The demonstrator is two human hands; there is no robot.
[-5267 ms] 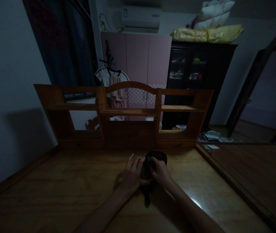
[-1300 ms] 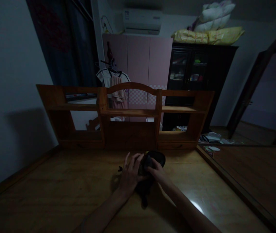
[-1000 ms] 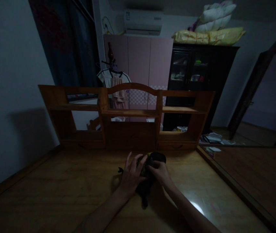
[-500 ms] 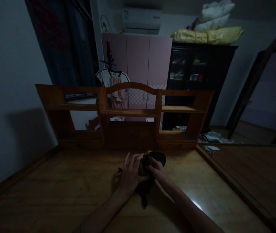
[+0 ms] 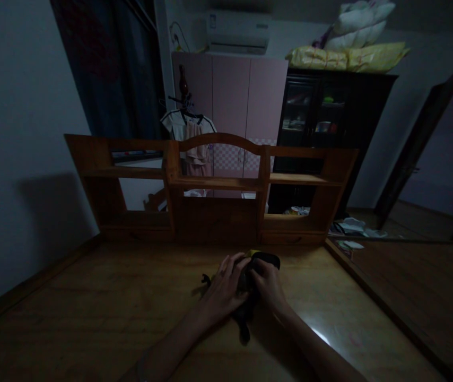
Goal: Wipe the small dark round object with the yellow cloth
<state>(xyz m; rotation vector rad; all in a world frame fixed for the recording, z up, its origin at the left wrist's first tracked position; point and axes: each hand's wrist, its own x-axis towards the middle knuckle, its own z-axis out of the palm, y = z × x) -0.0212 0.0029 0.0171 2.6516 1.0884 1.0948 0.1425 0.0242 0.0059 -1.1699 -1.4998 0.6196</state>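
Note:
A black object lies on the wooden desk top, its kind too dark to make out. It has a rounded part at the far right, a strap-like end toward me and a small forked end at the left. A yellow patch shows behind it. Across its left side my left hand is curved, fingers bent over it and thumb beneath. On the other side my right hand pinches its upper middle, with the fingertips partly hidden. Both hands touch the object.
A wooden shelf unit with open compartments stands along the desk's far edge. To the left is a wall. A raised wooden rim runs down the right side. Papers and plastic bags lie beyond it.
The view has shifted slightly. My right hand now bends further over the object, hiding more of its middle. My left hand still rests around its left side, fingers closer together.

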